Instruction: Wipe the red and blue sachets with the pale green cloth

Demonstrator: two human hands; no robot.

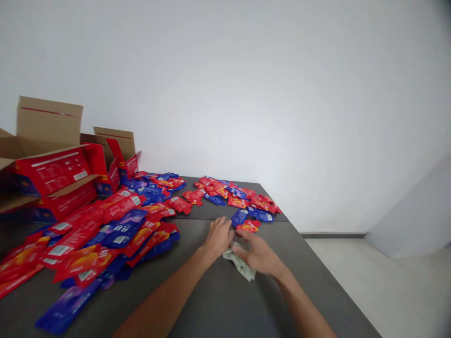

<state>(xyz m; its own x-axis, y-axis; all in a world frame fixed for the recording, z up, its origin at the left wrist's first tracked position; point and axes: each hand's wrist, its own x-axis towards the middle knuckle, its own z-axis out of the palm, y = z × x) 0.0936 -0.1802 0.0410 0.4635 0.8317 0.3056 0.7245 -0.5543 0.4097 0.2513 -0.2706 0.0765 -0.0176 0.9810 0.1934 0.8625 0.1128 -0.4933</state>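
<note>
Left hand (219, 237) flat open beside the pale wad (244, 268), right hand (260, 256) covering it, grip unclear; best pin it firmly.

Packing workroom, bare white wall (246, 94), pale floor (369, 281), dark grey table (225, 305) strewn with loose heaps of red and blue sachets (123, 225), opened red printed cardboard cartons (52, 173) standing at its left end

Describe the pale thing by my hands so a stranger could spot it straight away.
On the grey table, find the bare strip in the middle where the left hand and right hand meet. Between them, partly under the right one, lies a crumpled wad. It is whitish, while every sachet around it is red or blue.
</note>
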